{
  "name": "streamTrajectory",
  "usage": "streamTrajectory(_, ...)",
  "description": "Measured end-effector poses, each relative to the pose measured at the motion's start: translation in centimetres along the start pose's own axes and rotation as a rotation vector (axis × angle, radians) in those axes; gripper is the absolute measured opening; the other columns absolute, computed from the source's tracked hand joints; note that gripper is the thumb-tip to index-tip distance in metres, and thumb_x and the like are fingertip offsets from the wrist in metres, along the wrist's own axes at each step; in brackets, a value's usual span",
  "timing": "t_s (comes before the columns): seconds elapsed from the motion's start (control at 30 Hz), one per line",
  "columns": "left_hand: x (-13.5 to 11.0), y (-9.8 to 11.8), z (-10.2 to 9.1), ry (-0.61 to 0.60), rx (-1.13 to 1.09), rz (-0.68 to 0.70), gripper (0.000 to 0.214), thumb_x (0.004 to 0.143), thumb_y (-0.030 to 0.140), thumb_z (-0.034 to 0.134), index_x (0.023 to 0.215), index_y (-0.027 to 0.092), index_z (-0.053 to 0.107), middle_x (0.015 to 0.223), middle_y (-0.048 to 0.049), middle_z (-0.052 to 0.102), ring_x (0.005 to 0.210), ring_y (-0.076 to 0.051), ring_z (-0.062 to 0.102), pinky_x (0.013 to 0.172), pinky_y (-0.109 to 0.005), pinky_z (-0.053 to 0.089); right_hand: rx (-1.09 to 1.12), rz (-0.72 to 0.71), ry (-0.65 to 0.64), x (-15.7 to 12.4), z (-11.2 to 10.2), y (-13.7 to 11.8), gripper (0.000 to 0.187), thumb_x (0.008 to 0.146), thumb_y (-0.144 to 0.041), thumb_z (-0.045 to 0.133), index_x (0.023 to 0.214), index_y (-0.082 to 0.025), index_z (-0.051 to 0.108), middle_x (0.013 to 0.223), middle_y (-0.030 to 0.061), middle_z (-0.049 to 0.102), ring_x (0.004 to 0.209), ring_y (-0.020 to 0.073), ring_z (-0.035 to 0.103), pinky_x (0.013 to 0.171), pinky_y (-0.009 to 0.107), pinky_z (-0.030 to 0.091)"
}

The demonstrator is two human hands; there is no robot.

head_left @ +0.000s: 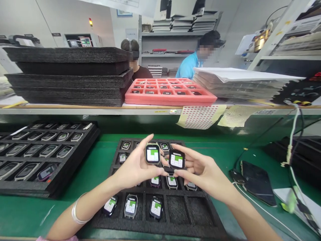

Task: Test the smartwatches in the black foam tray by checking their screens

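Observation:
In my left hand (136,165) is a light-cased smartwatch body (152,154) without a strap, its screen lit white and green. My right hand (198,167) grips a black smartwatch body (177,159) with a similar lit screen. Both are held up side by side, screens facing me, above a black foam tray (160,227). Lit watch bodies sit in the tray's compartments, among them a silver one (130,206) and a dark one (156,207) in the front row. Two front-row compartments at the right hold nothing. My hands hide part of the middle rows.
To the left lies another foam tray (54,185) of watches. A phone (258,182) with cables rests at the right. On the shelf above stand stacked black foam trays (67,80), a pink foam tray (170,99) and a pile of clear trays (240,87). Two people are behind it.

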State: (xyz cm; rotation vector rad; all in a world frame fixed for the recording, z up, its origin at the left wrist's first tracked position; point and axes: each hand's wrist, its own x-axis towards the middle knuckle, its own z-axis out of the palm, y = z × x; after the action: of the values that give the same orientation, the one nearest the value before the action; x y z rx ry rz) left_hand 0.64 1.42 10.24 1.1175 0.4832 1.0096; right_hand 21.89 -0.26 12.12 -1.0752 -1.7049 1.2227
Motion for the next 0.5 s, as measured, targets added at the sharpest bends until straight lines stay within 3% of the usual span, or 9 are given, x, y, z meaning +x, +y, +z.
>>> streamTrajectory(0.1, -1.0, -3.3, 0.7, -0.154, 0.064, -0.171, 0.086, 0.081, 0.019, 0.065, 0.147, 0.027, 0.01, 0.095, -0.005, 0.061, 0.091, -0.021, 0.065, 0.081, -0.043, 0.056, -0.248, 0.096, 0.058, -3.0, -1.3, 2.7, 0.055, 0.081, -0.031, 0.069, 0.132, -0.019, 0.053, 0.099, 0.0078, 0.069, 0.076, 0.021, 0.065, 0.064, 0.033, 0.057)
streamTrajectory(0.17, -1.7, -5.4, 1.1, -0.271, 0.323, -0.181, 0.073, 0.085, 0.018, 0.059, 0.145, 0.026, 0.018, 0.1, -0.008, 0.062, 0.097, -0.023, 0.063, 0.088, -0.046, 0.052, -0.414, 0.127, 0.05, -5.1, -2.0, 4.5, 0.05, 0.078, -0.03, 0.071, 0.125, -0.02, 0.059, 0.096, 0.0065, 0.068, 0.073, 0.021, 0.063, 0.069, 0.036, 0.056)
streamTrajectory(0.27, -2.5, -8.1, 1.8, -0.433, 0.871, 0.001, 0.054, 0.082, 0.019, 0.061, 0.132, 0.022, 0.041, 0.119, -0.0129, 0.056, 0.112, -0.027, 0.054, 0.099, -0.048, 0.043, -0.517, 0.077, -0.043, -7.8, -2.8, 6.7, 0.045, 0.076, -0.023, 0.072, 0.12, -0.021, 0.062, 0.108, 0.0078, 0.062, 0.096, 0.0247, 0.06, 0.089, 0.038, 0.05)
streamTrajectory(0.33, -2.6, -9.7, 2.2, -0.492, 1.133, 0.091, 0.047, 0.079, 0.024, 0.065, 0.123, 0.017, 0.049, 0.12, -0.0147, 0.055, 0.112, -0.03, 0.051, 0.096, -0.05, 0.043, -0.526, 0.056, -0.101, -9.0, -3.0, 7.7, 0.046, 0.078, -0.021, 0.07, 0.123, -0.023, 0.061, 0.114, 0.0086, 0.057, 0.109, 0.0252, 0.055, 0.097, 0.036, 0.045)
streamTrajectory(0.5, -2.4, -11.5, 2.7, -0.457, 1.414, 0.182, 0.054, 0.077, 0.038, 0.068, 0.121, 0.013, 0.05, 0.12, -0.0182, 0.054, 0.113, -0.034, 0.048, 0.094, -0.053, 0.043, -0.627, 0.081, -0.147, -10.2, -3.3, 8.7, 0.056, 0.083, -0.025, 0.063, 0.137, -0.028, 0.048, 0.124, 0.0097, 0.051, 0.119, 0.0267, 0.049, 0.102, 0.039, 0.041)
